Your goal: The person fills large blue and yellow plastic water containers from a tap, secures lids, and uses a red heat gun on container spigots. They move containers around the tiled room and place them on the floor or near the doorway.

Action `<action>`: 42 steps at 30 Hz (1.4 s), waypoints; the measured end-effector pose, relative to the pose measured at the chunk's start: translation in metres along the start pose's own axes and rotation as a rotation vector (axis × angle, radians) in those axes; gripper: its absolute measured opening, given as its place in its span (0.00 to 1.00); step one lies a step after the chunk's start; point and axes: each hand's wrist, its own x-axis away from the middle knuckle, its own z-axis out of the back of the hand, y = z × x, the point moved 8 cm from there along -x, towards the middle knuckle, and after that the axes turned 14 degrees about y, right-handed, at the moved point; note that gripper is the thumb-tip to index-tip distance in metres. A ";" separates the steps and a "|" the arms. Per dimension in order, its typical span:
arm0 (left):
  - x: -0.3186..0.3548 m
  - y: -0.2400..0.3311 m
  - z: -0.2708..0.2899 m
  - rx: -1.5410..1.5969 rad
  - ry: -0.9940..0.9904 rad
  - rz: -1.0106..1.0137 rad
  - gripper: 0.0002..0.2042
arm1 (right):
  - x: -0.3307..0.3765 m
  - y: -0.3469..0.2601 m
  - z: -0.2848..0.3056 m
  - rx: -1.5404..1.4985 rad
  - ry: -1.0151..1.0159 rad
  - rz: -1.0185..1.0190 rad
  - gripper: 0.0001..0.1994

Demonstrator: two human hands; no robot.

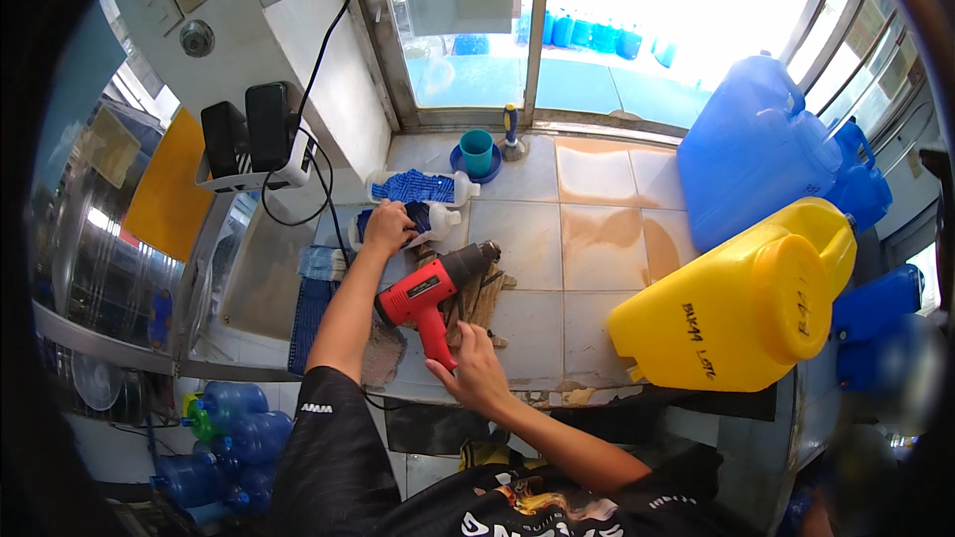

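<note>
My left hand (390, 226) reaches into a cut-open white plastic bottle (440, 223) that holds dark blue pieces. Its fingers are bent down among them, and what they pinch is hidden. Nearer to me, a red heat gun (418, 296) with a black nozzle rests over a rough wooden block (487, 310), its nozzle toward the upper right. At the lower end of its handle is my right hand (476, 370), thumb and fingers apart around the handle's tip rather than wrapped on it. Behind the left hand, a second cut bottle (463, 190) holds blue strips.
A yellow jerrycan (716, 308) and a large blue jerrycan (746, 149) stand at right. A teal cup (477, 151) and a brush-like tool with a blue-yellow handle (510, 129) stand by the window. A black cord (333, 50) hangs at left. Blue water bottles (254, 438) lie below left.
</note>
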 end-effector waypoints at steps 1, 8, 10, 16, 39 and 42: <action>0.005 -0.002 -0.004 0.016 0.027 0.004 0.08 | 0.001 0.006 -0.017 0.052 0.043 0.039 0.41; 0.010 0.002 0.036 0.289 0.342 0.123 0.11 | -0.001 0.016 -0.084 0.238 -0.040 -0.101 0.46; 0.009 0.005 0.050 0.288 0.282 0.280 0.14 | -0.007 0.015 -0.088 0.297 -0.059 -0.171 0.44; 0.008 0.071 0.112 0.874 0.266 0.378 0.12 | -0.015 0.013 -0.072 0.068 -0.168 -0.407 0.41; 0.204 0.422 -0.088 1.298 0.087 0.877 0.09 | 0.417 0.087 0.258 0.301 0.687 -0.391 0.04; 0.210 0.425 -0.093 1.589 0.067 1.005 0.06 | 0.438 0.112 0.259 -0.138 0.865 -0.678 0.02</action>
